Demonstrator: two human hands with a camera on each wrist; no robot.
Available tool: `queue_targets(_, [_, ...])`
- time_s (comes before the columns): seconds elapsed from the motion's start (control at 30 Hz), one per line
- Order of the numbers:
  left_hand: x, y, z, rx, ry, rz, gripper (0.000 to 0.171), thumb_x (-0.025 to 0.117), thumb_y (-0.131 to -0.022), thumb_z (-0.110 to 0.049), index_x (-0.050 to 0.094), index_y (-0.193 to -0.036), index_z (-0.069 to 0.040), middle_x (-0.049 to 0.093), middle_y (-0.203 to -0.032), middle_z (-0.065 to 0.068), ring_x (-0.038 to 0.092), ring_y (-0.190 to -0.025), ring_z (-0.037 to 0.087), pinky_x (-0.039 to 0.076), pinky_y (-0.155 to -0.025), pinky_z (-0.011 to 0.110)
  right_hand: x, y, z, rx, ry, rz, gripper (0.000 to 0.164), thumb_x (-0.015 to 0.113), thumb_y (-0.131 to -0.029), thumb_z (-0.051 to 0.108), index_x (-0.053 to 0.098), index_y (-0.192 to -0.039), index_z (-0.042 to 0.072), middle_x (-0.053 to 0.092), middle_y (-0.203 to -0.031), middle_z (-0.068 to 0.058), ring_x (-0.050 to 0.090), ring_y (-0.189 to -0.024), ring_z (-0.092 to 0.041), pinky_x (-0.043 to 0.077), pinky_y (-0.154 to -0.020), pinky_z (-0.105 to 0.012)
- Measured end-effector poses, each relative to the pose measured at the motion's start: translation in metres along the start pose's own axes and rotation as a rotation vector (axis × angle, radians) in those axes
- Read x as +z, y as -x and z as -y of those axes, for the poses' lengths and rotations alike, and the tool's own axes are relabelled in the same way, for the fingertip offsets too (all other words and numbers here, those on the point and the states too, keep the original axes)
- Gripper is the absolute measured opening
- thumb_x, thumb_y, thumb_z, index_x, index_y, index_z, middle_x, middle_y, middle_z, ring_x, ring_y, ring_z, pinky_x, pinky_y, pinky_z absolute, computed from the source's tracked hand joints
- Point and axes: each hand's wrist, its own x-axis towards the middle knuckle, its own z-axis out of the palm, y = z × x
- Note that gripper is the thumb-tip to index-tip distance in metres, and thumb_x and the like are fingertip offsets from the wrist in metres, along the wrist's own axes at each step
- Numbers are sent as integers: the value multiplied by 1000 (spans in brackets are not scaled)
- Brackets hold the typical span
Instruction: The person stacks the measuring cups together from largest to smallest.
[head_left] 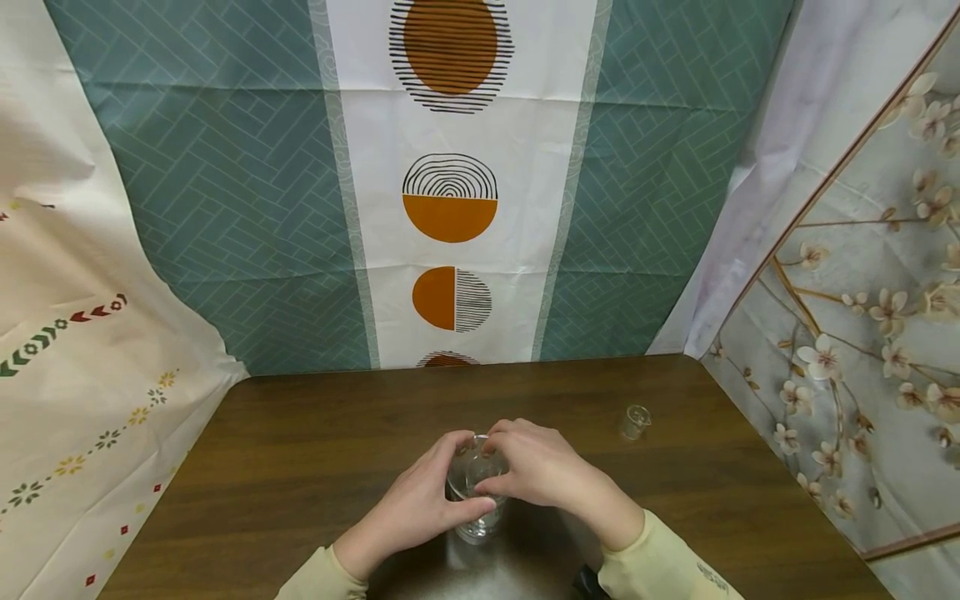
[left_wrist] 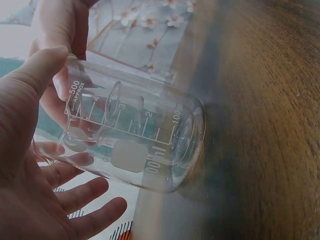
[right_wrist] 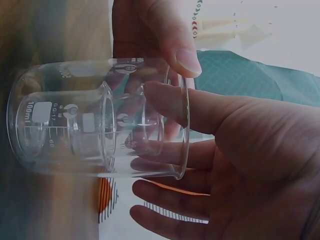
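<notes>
A large clear glass beaker [head_left: 478,530], marked 500 in the left wrist view, stands on the table in front of me. My left hand [head_left: 420,500] holds it near the rim, thumb on the near side and some fingers spread behind. Inside it sits a 100 ml beaker [right_wrist: 42,112], and a smaller glass beaker [right_wrist: 134,119] is nested in that one, its rim below the large rim. My right hand [head_left: 536,462] reaches over the large rim; its thumb and forefinger pinch the smallest beaker at its upper edge, while other fingers stay outside the glass.
Another tiny glass beaker [head_left: 636,422] stands farther back to the right on the brown wooden table [head_left: 315,433]. A patterned curtain [head_left: 247,208] hangs behind the table's far edge, with a pale cloth [head_left: 97,375] on the left and a floral cloth [head_left: 847,350] on the right.
</notes>
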Motion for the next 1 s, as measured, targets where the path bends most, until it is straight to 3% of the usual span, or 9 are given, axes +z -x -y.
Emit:
queue_targets(0.6, [0, 0, 0, 1, -2, -2, 86, 82, -91, -70, 47, -156, -24, 59, -153, 1, 62, -129, 21, 54, -100, 55, -1, -8, 0, -6, 36, 71, 38, 95, -86, 46, 83, -108, 17, 74, -117, 5, 66, -107, -19, 57, -81, -42])
queue_targets(1.0, [1, 0, 2, 0, 0, 6, 87, 80, -91, -72, 47, -156, -24, 58, -153, -3, 60, -135, 22, 54, -102, 56, -1, -10, 0, -5, 44, 80, 36, 96, -85, 46, 83, -103, 18, 73, -113, 6, 66, -104, -19, 57, -78, -40])
